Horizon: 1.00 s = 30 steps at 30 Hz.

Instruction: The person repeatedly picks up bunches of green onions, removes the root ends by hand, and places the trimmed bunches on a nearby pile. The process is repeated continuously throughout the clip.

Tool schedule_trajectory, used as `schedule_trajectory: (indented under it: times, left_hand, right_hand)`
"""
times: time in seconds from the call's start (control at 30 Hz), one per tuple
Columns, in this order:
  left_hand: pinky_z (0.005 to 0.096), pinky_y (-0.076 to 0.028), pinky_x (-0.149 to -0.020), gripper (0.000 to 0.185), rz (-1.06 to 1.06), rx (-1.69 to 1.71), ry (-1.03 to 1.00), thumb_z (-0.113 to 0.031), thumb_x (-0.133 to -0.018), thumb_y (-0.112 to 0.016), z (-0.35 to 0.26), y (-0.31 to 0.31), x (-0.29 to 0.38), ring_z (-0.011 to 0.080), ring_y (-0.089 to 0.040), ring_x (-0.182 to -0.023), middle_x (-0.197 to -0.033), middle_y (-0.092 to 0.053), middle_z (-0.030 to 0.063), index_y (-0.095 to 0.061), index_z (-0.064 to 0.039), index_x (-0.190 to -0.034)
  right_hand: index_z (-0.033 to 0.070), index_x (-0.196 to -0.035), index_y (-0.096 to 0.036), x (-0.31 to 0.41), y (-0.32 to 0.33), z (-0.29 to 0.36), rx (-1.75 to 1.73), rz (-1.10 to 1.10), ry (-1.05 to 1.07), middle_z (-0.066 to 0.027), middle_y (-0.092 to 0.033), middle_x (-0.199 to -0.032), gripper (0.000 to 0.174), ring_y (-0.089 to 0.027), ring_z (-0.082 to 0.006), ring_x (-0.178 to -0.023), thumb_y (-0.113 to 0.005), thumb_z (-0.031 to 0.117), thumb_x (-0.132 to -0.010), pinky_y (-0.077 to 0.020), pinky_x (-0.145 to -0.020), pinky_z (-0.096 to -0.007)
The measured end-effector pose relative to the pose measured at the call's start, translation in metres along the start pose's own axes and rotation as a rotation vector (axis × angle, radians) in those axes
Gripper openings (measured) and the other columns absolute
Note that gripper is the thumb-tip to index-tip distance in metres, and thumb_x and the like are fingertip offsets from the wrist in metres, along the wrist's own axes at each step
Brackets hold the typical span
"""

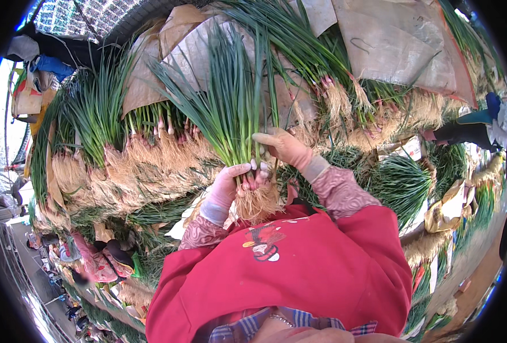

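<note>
A bunch of green onions [236,111] with long green leaves stands upright in front of my chest, its pale roots hanging down over my red apron. My gloved left hand [225,184] is closed around the bunch's lower stems, just above the roots. My gloved right hand [279,143] is at the right side of the same bunch, fingers reaching to its stems; whether it grips a stem there cannot be made out. One or two separate stalks rise behind that hand. Behind the bunch lie more onions, partly covered by beige woven sheets [390,43].
Rows of rooted onions [167,150] stretch across behind my hands. A loose bunch [401,180] lies at the right, near a brown wrapper [444,214]. Co-workers are at the left [103,259] and right [472,128]. Cloths and bags hang at the upper left.
</note>
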<state>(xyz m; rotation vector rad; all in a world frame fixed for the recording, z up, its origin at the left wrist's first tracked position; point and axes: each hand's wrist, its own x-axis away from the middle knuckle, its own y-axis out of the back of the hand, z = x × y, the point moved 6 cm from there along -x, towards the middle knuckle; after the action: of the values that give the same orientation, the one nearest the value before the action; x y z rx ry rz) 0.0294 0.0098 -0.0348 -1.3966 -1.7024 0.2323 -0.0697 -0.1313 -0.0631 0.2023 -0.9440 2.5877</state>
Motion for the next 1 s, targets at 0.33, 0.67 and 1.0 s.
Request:
schedule_trajectory:
  times: [0.33,0.67,1.0]
  left_hand:
    - [0.0247,-0.055,-0.06,0.017,-0.085,-0.063,-0.143,-0.014,-0.091,-0.061,0.001,0.02,-0.012,0.0168,-0.066,-0.064,-0.097,-0.071,0.0143,-0.064,0.001,-0.098]
    - [0.0319,-0.05,-0.078,0.055,0.174,0.121,0.065,-0.018,-0.089,-0.059,-0.003,0.03,-0.01,0.0165,-0.054,-0.08,-0.095,-0.061,0.0086,-0.046,0.008,-0.136]
    - [0.0248,-0.058,-0.059,0.028,-0.031,-0.137,0.053,-0.015,-0.091,-0.06,-0.029,0.056,0.013,0.023,-0.07,-0.076,-0.098,-0.069,0.018,-0.061,0.005,-0.111]
  right_hand:
    - [0.005,-0.081,-0.065,0.021,0.051,0.0,-0.03,-0.758,0.462,-0.0012,-0.065,-0.072,0.023,-0.059,-0.0105,-0.059,-0.07,0.025,-0.093,-0.0451,-0.053,-0.0296]
    - [0.003,-0.118,-0.066,0.107,0.04,-0.084,0.811,-0.243,-0.44,-0.0139,-0.069,-0.095,0.049,-0.066,-0.0238,-0.086,-0.058,0.045,-0.093,-0.0504,-0.076,-0.0359]
    - [0.003,-0.088,-0.07,0.023,0.023,-0.013,0.562,-0.584,0.049,-0.0002,-0.065,-0.073,0.023,-0.058,-0.0086,-0.065,-0.065,0.024,-0.093,-0.0477,-0.058,-0.0254]
